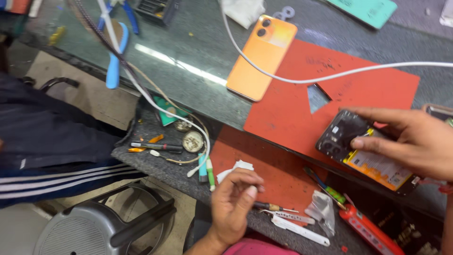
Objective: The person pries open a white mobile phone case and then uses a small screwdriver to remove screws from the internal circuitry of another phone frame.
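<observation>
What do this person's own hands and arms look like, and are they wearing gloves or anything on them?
Both hands are bare: no gloves, rings, watch or bands show. The left hand has a bare wrist and forearm, with no sleeve in sight; a bit of pink cloth shows just below it at the picture's edge. The right hand comes in from the right edge, so its wrist and any sleeve are out of view.

Single head-worn view, looking steeply down and tilted. Close range: left hand [233, 205] near bottom centre, right hand [415, 139] at right edge. Flat red rubber work mat [358, 85] mid-frame, grey plastic stool [94, 226] at near left.
</observation>
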